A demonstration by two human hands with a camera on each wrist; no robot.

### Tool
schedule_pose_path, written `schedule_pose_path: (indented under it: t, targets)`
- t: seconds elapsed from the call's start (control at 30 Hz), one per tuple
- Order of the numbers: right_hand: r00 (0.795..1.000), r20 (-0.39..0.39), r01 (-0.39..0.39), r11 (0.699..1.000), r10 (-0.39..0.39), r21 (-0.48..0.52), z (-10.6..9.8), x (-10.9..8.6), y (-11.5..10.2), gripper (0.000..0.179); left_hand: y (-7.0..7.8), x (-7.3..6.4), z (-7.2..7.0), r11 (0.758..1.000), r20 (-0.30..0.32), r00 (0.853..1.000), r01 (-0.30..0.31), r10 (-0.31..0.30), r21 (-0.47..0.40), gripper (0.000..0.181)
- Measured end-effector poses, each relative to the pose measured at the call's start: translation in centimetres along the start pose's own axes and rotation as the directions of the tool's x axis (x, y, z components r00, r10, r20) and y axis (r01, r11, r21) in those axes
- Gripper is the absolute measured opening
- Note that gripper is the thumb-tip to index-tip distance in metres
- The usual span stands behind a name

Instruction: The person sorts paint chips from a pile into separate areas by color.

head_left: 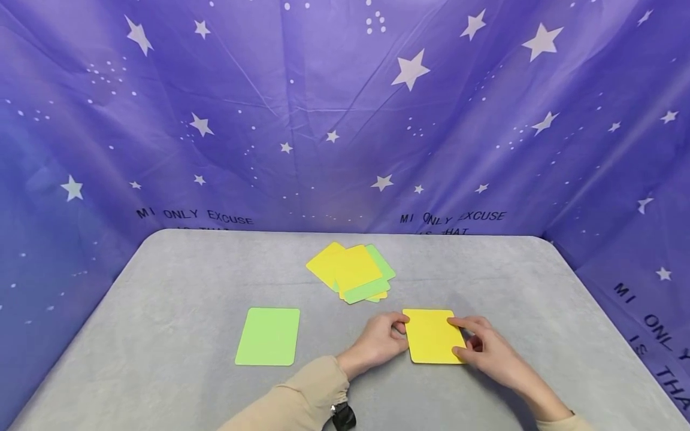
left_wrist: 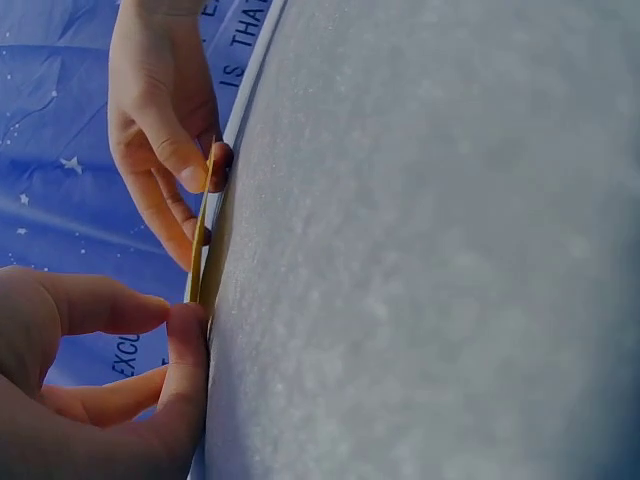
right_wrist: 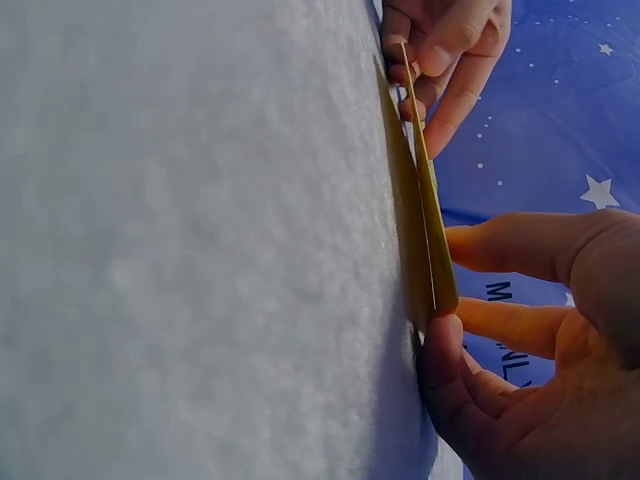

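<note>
Between both hands is a square yellow card (head_left: 433,336) with rounded corners, right of the table's middle. Seen nearly edge-on in the right wrist view, the yellow card (right_wrist: 430,235) is slightly tilted, with a shadow beside it on the table. The left hand (head_left: 380,339) pinches its left edge near the far corner. At the right edge, the right hand (head_left: 492,353) grips the card, two fingertips overlapping its top face. In the left wrist view, the left hand (left_wrist: 100,370) has thumb and finger meeting at the card's near end.
A single green card (head_left: 268,336) lies flat to the left. Farther back, overlapping yellow and green cards form a loose pile (head_left: 357,267). The grey table (head_left: 178,287) ends at a purple-blue star-patterned cloth (head_left: 334,108). A black band (head_left: 343,415) is on the left wrist.
</note>
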State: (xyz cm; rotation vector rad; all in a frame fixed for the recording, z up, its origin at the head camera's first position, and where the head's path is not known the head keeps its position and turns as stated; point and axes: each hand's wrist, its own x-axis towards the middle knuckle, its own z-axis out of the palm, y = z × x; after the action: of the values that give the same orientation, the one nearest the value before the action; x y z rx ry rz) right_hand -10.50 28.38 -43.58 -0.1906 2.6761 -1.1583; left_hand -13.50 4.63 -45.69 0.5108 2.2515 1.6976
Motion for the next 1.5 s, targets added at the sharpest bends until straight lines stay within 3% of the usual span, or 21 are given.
schedule_pose_path:
  t: [0.27,0.5,0.83,0.97,1.27,1.5]
  targets:
    - [0.997,-0.015,0.070,0.994,-0.071,-0.086,-0.3,0.4,0.0,0.051,0.2,0.2,0.0,0.999,-0.014,1.000,-0.025,0.026,0.031,0.035]
    - [0.997,-0.024,0.066,0.988,-0.070,-0.140,-0.1,0.7,-0.2,0.053,0.2,0.1,-0.2,0.998,0.015,1.000,0.011,-0.012,0.054,0.035]
    - [0.993,-0.020,0.110,0.982,-0.114,-0.151,-0.1,0.9,0.0,0.053,0.0,-0.1,-0.7,0.992,0.075,0.995,0.078,-0.071,-0.097,0.034]
    - [0.989,-0.063,0.124,0.982,-0.134,-0.146,0.0,1.0,-0.1,0.047,-0.1,-0.4,-1.3,0.984,0.084,0.992,0.108,-0.097,-0.145,0.029]
    - [0.966,-0.155,0.181,0.971,-0.205,-0.156,0.8,2.0,-1.3,0.039,0.4,-0.1,-3.1,0.982,0.057,0.994,0.105,-0.097,-0.157,0.027]
    - [0.961,-0.152,0.227,0.972,-0.233,-0.057,2.1,3.8,-2.4,0.042,-0.2,0.3,-5.0,0.974,-0.011,0.997,0.069,-0.073,-0.217,0.031]
